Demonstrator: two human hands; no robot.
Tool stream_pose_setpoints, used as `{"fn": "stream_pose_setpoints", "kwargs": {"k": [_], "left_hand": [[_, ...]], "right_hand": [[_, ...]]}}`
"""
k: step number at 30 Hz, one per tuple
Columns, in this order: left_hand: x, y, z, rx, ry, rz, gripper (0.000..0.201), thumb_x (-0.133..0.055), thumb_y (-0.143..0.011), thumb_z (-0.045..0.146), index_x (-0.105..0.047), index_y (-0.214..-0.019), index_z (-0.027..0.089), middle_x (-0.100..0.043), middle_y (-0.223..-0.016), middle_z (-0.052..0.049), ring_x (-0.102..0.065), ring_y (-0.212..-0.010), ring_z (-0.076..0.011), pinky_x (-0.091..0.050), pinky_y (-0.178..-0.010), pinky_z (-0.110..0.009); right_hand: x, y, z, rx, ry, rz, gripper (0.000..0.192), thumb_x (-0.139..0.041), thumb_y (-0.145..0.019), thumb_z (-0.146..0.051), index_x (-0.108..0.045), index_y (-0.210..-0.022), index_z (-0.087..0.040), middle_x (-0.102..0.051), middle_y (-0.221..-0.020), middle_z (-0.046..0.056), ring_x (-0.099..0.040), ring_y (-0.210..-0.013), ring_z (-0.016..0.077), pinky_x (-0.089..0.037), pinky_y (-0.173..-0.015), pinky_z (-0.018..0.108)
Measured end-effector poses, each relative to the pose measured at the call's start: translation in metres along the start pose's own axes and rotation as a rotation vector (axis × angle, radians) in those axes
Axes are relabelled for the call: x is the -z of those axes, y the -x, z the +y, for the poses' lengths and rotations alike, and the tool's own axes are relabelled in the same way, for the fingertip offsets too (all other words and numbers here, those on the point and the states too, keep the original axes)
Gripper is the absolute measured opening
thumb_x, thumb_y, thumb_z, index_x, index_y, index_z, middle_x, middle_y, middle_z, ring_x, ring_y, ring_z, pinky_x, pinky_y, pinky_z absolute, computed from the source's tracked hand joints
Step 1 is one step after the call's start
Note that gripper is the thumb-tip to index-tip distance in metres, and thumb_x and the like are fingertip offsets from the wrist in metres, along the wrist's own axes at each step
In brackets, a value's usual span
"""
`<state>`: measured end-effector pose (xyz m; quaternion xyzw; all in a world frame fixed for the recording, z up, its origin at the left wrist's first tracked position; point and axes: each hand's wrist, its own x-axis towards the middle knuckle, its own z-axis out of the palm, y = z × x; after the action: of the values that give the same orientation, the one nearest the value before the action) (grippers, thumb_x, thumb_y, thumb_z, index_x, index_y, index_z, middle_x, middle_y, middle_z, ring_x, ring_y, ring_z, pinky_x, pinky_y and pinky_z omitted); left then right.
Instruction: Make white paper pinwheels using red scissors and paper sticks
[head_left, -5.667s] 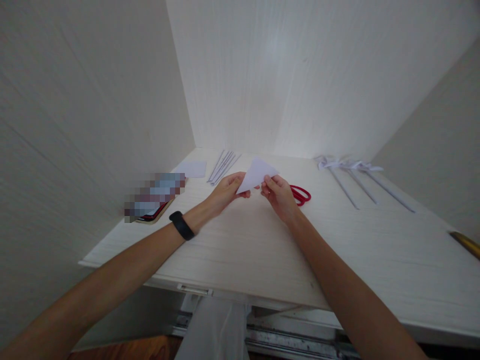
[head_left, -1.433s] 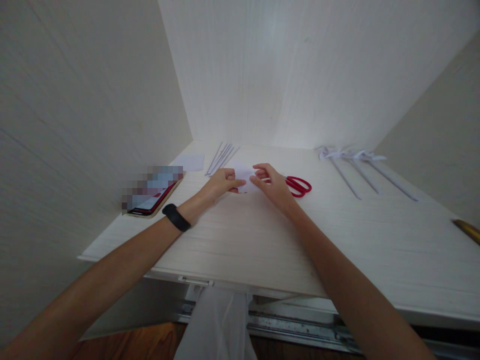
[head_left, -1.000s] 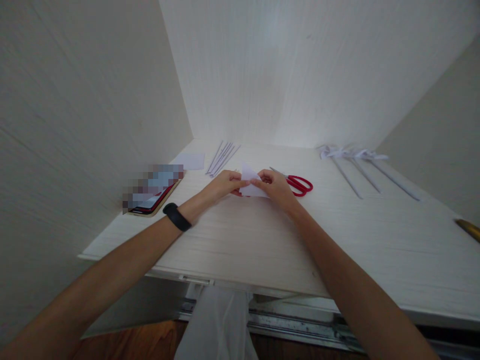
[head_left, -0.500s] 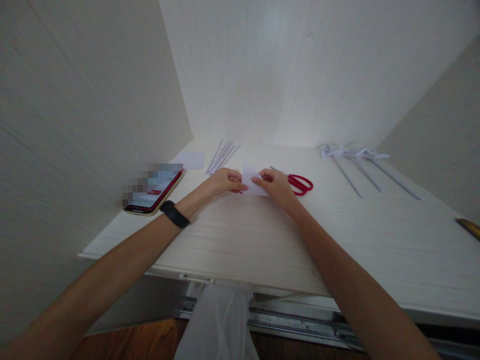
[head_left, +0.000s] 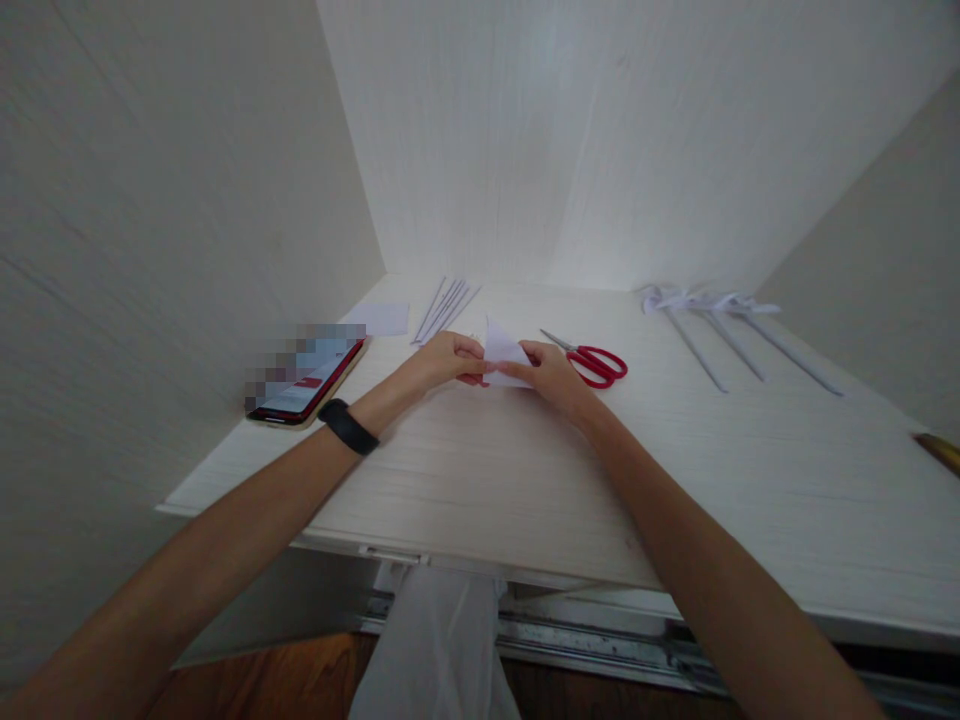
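So, far L of the white table [head_left: 465, 490]: phone [head_left: 309, 388], lying screen up, partly pixelated out. Next, behind it, a flat sheet [head_left: 386, 319], loose, prob. unused. Then a bunch of thin white sticks [head_left: 448, 308], fanned out near the back wall, bare ends, so prob. not worked on yet. L hand [head_left: 454, 358], black band on wrist, grip closed on L edge of the white paper [head_left: 505, 348], thumb on top. Paper is mid-table b/w both hands, approx triangular, pointed end up, looks part folded, i.e. this pc. seems under way, not finished; exact fold stage can't tell. R hand [head_left: 553, 375], grip also closed on the paper, thumb pressing the near side, other fingers mostly hidden. Just R of that hand, red-handled scissors [head_left: 579, 354], on table, blades partly apart, not in use. Farther R, three stemmed pcs. [head_left: 736, 346] w/ folded white tops, side by side, look done. Far R edge: gold obj. [head_left: 939, 452], cut off, can't ID
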<state>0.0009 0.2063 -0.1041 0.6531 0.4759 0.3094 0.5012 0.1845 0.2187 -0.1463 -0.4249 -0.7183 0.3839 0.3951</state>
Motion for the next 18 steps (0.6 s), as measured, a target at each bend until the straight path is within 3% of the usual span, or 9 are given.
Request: {"fn": "stream_pose_setpoints", "kwargs": {"k": [7,13,18], "left_hand": [[0.001,0.0004,-0.0011,0.024,0.038,-0.021,0.017,-0.075,-0.064,0.015,-0.06,-0.057,0.013,-0.062,-0.056,0.001,-0.059,-0.055,-0.009,-0.049,-0.061,-0.022],[0.0038,0.0027,-0.0016,0.037,0.011,-0.096,0.016,-0.077,-0.057,0.016,-0.061,-0.054,0.014,-0.063,-0.056,0.001,-0.058,-0.054,-0.009,-0.044,-0.056,-0.021],[0.0049,0.0007,-0.0042,0.038,0.008,-0.093,0.017,-0.076,-0.056,0.015,-0.059,-0.053,0.014,-0.061,-0.053,0.002,-0.055,-0.051,-0.0087,-0.041,-0.052,-0.021]], "right_hand": [[0.0005,0.0026,-0.0041,-0.038,0.007,0.016,0.025,-0.067,-0.071,-0.041,-0.065,-0.074,-0.016,-0.059,-0.068,0.0,-0.048,-0.061,0.013,-0.033,-0.054,0.024],[0.0021,0.0041,-0.0077,-0.066,0.032,0.019,0.024,-0.065,-0.071,-0.04,-0.064,-0.071,-0.016,-0.056,-0.064,-0.001,-0.045,-0.057,0.0114,-0.03,-0.052,0.024],[0.0013,0.0052,-0.0094,-0.062,0.025,0.011,0.025,-0.065,-0.07,-0.041,-0.064,-0.071,-0.016,-0.056,-0.064,-0.001,-0.045,-0.057,0.0117,-0.031,-0.052,0.025]]}}
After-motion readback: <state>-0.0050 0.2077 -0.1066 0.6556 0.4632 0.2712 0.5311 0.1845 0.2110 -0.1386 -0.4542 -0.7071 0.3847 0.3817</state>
